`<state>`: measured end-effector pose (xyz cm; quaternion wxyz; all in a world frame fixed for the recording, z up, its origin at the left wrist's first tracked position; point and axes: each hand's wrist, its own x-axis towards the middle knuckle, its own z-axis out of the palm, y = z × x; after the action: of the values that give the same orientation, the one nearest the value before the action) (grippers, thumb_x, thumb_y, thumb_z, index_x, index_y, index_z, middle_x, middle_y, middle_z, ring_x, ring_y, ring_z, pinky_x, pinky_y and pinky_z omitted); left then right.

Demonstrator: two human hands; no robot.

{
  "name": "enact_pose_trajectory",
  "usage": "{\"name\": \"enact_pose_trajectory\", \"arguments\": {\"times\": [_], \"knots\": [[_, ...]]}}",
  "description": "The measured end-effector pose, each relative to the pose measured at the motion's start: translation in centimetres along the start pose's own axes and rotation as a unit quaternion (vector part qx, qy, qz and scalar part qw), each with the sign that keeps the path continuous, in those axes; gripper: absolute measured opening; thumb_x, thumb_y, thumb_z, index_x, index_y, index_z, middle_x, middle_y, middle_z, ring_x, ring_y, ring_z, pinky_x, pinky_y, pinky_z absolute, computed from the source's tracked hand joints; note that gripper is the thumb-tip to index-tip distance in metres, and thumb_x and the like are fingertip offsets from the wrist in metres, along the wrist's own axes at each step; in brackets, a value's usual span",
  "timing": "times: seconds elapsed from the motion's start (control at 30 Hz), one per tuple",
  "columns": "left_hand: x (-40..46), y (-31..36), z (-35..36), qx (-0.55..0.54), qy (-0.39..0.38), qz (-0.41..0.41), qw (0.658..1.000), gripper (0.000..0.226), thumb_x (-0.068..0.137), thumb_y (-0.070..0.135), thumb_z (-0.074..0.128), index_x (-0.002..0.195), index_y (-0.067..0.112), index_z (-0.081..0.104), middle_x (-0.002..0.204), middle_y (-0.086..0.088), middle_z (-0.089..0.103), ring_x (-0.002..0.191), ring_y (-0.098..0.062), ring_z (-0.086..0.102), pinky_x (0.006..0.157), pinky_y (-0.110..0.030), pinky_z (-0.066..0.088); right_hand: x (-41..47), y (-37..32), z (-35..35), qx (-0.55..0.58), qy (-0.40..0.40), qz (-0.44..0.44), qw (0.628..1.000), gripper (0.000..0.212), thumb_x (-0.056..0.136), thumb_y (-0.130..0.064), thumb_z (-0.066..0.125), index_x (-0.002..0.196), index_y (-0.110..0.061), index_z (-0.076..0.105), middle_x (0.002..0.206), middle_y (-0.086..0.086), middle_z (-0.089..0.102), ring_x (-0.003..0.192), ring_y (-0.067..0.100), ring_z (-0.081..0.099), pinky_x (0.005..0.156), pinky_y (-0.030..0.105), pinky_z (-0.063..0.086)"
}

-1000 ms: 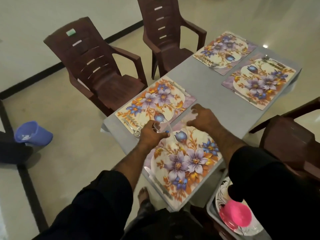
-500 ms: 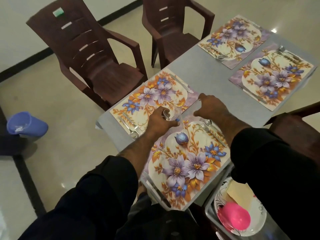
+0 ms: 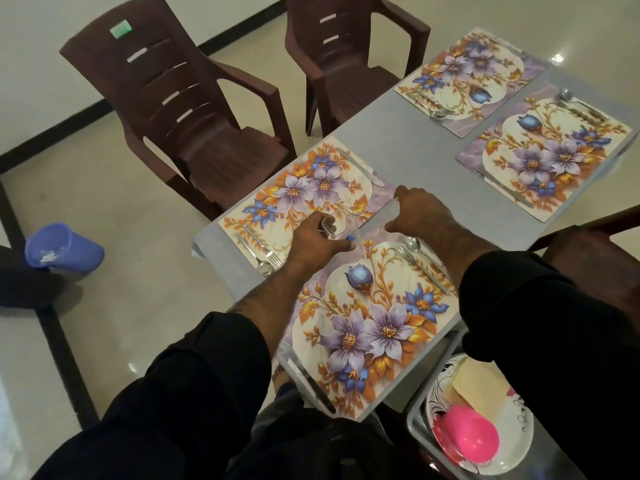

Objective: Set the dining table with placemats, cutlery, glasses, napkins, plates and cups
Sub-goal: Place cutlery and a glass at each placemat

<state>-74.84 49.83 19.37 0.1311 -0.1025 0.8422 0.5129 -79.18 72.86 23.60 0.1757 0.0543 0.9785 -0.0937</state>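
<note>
Pale glossy floor tiles surround a grey dining table (image 3: 408, 157), at which two brown plastic chairs (image 3: 194, 109) are drawn up on the far side. Four floral placemats are laid out, and cutlery is seen on each: a fork and spoon (image 3: 415, 254) lie on the right part of the near placemat (image 3: 367, 327), with a knife (image 3: 304, 375) along its near-left edge. The glasses step is judged to be in hand. A clear glass (image 3: 334, 226) is gripped by the left hand (image 3: 317, 242), fingers curled round it, just over the seam between the near placemat and the far-left placemat (image 3: 311, 188). A second clear glass (image 3: 391, 214) appears to be pinched between thumb and fingers of the right hand (image 3: 422, 216), above the bare table just beyond the near placemat; being transparent, its outline is only partly made out. Whether either glass is already resting on the surface cannot be told. At the lower right a tray (image 3: 414, 424) is seen holding a patterned plate (image 3: 519, 434), a pink cup (image 3: 471, 441) and a folded napkin (image 3: 481, 386), none yet placed. For the next move, each glass would need to be set upright at the top corner of its setting, clear of the cutlery, and released gently so that it is not tipped.
</note>
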Motion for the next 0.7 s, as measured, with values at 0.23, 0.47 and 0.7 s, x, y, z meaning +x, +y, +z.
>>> {"name": "enact_pose_trajectory", "arguments": {"times": [0.23, 0.47, 0.7], "knots": [[-1.1, -0.6, -1.1, 0.002, 0.02, -0.014, 1.0, 0.069, 0.065, 0.027, 0.103, 0.123, 0.014, 0.067, 0.117, -0.003, 0.072, 0.106, -0.026, 0.069, 0.082, -0.03, 0.059, -0.1, -0.1, -0.3, 0.01, 0.003, -0.01, 1.0, 0.084, 0.078, -0.049, 0.088, 0.145, -0.017, 0.048, 0.137, 0.013, 0.061, 0.119, 0.035, 0.063, 0.094, 0.044, 0.055], [-1.8, -0.1, -1.3, 0.005, 0.029, -0.016, 0.999, 0.067, 0.067, 0.026, 0.102, 0.123, 0.014, 0.067, 0.118, -0.004, 0.071, 0.107, -0.026, 0.068, 0.083, -0.03, 0.059, -0.2, -0.1, -0.1, -0.001, -0.004, -0.017, 1.0, 0.087, 0.079, -0.051, 0.086, 0.148, -0.017, 0.046, 0.141, 0.013, 0.06, 0.123, 0.036, 0.063, 0.097, 0.046, 0.056], [-2.7, 0.3, -1.2, 0.015, 0.015, -0.015, 1.0, 0.069, 0.072, 0.024, 0.1, 0.129, 0.016, 0.063, 0.129, -0.004, 0.069, 0.115, -0.025, 0.066, 0.088, -0.033, 0.06, -0.2, 0.0, 0.1, 0.01, 0.003, -0.003, 1.0, 0.085, 0.081, -0.051, 0.085, 0.148, -0.017, 0.045, 0.142, 0.013, 0.059, 0.123, 0.035, 0.063, 0.097, 0.045, 0.055]]}}
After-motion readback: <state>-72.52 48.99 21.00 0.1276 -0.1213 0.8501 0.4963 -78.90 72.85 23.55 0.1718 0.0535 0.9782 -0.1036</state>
